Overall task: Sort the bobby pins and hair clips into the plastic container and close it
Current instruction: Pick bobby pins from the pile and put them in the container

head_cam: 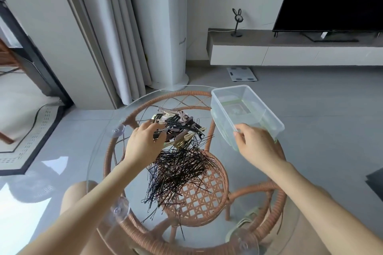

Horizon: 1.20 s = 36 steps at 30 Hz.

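**Spill risk at the far right edge**

Could have lost the plastic container [267, 114] off the glass table top [99, 161]: held it tilted at the far right rim, by one near corner only. Could also have scattered the thin black bobby pins [180, 170], heaped loose at the centre and trailing to the near side on slick glass. Looked clear, lidless and seemingly empty, with a green-edged piece beneath, perhaps the lid. Gripped its near corner with the right hand [259, 145], thumb on the rim, fingers closed round it. Dug the left hand [143, 143] into the hair clips [178, 128] just beyond the pins, fingers curled round a few
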Each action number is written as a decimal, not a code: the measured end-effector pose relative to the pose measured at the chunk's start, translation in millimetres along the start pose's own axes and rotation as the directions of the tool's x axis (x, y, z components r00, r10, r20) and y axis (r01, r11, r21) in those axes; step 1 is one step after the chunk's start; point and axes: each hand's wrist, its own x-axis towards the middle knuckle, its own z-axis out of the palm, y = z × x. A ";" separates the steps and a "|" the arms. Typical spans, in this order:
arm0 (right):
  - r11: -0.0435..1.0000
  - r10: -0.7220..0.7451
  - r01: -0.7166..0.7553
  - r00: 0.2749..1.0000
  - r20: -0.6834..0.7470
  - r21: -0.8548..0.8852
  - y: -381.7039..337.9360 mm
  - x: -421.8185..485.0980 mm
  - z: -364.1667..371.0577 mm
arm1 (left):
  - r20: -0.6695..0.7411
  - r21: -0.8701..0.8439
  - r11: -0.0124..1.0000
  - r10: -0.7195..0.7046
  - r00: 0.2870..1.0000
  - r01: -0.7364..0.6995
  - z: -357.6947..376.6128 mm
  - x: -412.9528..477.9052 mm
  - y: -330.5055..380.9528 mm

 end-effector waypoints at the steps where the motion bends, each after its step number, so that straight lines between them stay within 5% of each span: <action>1: 0.995 -0.047 0.042 0.997 -0.058 -0.088 -3.6 -1.5 -2.8 | 0.034 0.026 0.999 -0.020 0.999 0.019 -4.6 -3.2 0.8; 4: 0.971 -0.239 0.231 0.955 -0.173 -0.067 -25.7 -15.8 -7.0 | 0.210 0.170 0.984 0.014 0.978 -0.050 -19.1 -22.6 2.0; 8: 0.947 -0.319 0.314 0.887 0.334 0.069 -45.9 -39.3 14.1 | 0.516 0.393 0.889 -0.003 0.856 -0.234 -23.5 -57.9 -1.6; 10: 0.950 -0.284 0.313 0.866 0.411 -0.004 -46.6 -36.2 30.3 | 0.564 0.434 0.852 -0.006 0.826 -0.291 -18.5 -66.9 -4.1; 18: 0.958 -0.283 0.280 0.898 0.338 0.058 -64.2 -19.0 56.0 | 0.454 0.334 0.909 0.077 0.887 -0.250 0.9 -66.9 -3.7; 22: 0.949 -0.313 0.316 0.943 0.112 -0.011 -68.9 -29.8 49.9 | 0.332 0.234 0.946 0.140 0.933 -0.226 0.0 -61.1 -12.9; 25: 0.862 -0.507 0.494 0.843 0.181 0.115 -76.4 -64.9 56.7 | 0.227 0.121 0.973 0.165 0.960 -0.196 -3.2 -61.6 -24.6; 28: 0.756 -0.639 0.653 0.724 0.261 0.039 -86.1 -80.1 74.4 | 0.135 0.088 0.959 0.257 0.957 -0.270 -3.7 -65.2 -37.7; 33: 0.856 -0.499 0.517 0.836 0.229 -0.019 -92.8 -40.0 80.7 | 0.246 0.150 0.872 0.424 0.872 -0.467 -6.5 -80.3 -49.7; 36: 0.906 -0.407 0.423 0.878 0.254 -0.011 -92.8 -26.8 73.4 | 0.375 0.274 0.826 0.380 0.845 -0.493 0.2 -88.9 -48.0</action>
